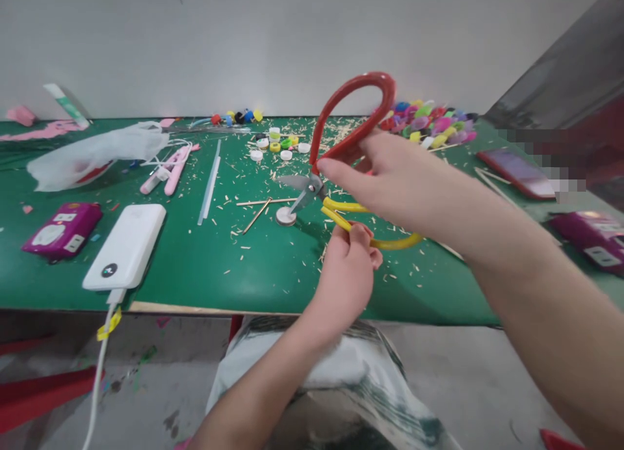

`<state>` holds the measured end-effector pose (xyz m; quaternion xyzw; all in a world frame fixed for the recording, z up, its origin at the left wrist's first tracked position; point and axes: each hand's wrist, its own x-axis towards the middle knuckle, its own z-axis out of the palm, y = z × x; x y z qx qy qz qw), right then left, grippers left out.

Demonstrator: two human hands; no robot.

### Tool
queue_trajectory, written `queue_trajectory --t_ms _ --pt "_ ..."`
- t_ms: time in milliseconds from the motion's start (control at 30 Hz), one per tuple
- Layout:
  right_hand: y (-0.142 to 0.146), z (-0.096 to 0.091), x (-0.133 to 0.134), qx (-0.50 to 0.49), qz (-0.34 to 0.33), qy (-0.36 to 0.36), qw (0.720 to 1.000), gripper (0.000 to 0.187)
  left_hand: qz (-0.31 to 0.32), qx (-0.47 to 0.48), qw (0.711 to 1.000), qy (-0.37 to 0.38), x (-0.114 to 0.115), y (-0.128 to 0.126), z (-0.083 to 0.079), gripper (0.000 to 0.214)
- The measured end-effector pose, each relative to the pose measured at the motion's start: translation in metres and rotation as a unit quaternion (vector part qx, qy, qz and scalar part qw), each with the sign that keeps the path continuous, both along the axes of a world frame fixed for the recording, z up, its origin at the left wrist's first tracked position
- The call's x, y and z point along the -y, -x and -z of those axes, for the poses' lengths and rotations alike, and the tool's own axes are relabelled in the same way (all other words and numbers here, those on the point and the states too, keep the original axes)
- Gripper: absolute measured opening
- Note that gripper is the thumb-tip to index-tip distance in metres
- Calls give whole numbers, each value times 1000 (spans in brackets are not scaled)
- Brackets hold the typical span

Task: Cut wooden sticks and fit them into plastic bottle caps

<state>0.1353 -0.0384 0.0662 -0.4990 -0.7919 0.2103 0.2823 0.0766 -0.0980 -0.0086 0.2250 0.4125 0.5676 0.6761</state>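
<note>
Gripped scissors [312, 188] by red handle [389, 89] with right hand [394, 170]; pinched yellow handle [397, 244] with left hand [345, 268]. Held blade tip against cap [286, 218] on table [273, 268], seemingly mid-job. Had coloured heap [433, 123] behind, perhaps finished; had loose caps [275, 147] apparently left. Worked among chips [302, 130] on green, before grey wall [273, 47], above stained floor [160, 372].

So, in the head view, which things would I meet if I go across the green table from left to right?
Purple box, white power bank, pair of pale strips, small round disc, left hand, pile of colourful pieces, red-edged phone, second purple box.
</note>
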Motion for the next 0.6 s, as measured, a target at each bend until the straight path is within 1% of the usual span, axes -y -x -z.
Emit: queue_trajectory --t_ms 100,200,267,367,433,500,567,600 --pt "1 7 6 94 37 -33 994 36 -6 -13 1000 0 -2 0 3 25" --pt "-1 11 3 151 18 -48 987 44 -3 -19 1000 -16 -3 1 6 23" --pt "-4 12 -1 199 1 -34 979 46 5 -21 1000 -22 -3 2 6 22" --pt "-9 15 -5 256 0 -2 967 44 9 -12 1000 -16 -3 3 3 21" --pt "-10 19 -6 259 4 7 966 43 11 -7 1000 -9 -4 5 1 22" --pt "-10 22 -6 242 5 43 969 43 12 1 1000 -8 -6 7 0 24" --pt "-12 26 -5 197 3 121 973 43 10 9 1000 -11 -7 10 2 24" --pt "-13 28 -4 159 3 169 973 43 8 12 1000 -17 -8 11 3 24"
